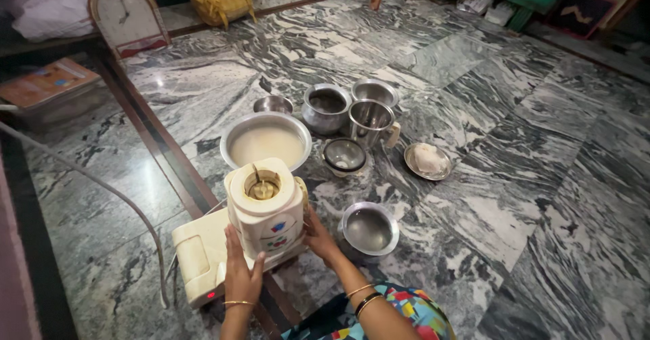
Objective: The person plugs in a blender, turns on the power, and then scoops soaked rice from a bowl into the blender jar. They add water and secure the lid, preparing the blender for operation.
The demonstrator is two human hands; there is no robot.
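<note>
A person seated on a grey-and-white marble floor (514, 177) steadies a cream plastic wet grinder (265, 208) with both hands. The left hand (242, 272) lies flat against the front of the grinder's upright drum, fingers spread and pointing up; the right hand (319, 237) presses the drum's right side, fingers wrapped round its corner. The hands are apart, one on each side, both touching the machine.

The grinder stands on a low cream base (196, 255) with a small red light at its front edge, and its open top shows pale batter around a metal stem. A grey cord (101, 184) trails off to the left.

Seven steel vessels are ranged on the floor beyond and beside it: one wide steel basin of pale batter (265, 141) just behind the grinder, one small steel bowl (273, 103), one round-bellied steel pot (326, 108), two steel jugs (372, 110), one flat steel plate holding a white lump (428, 160), and one empty steel bowl (369, 228) close by the right hand. One lid-like piece with a dark rim (344, 156) lies among them.
</note>
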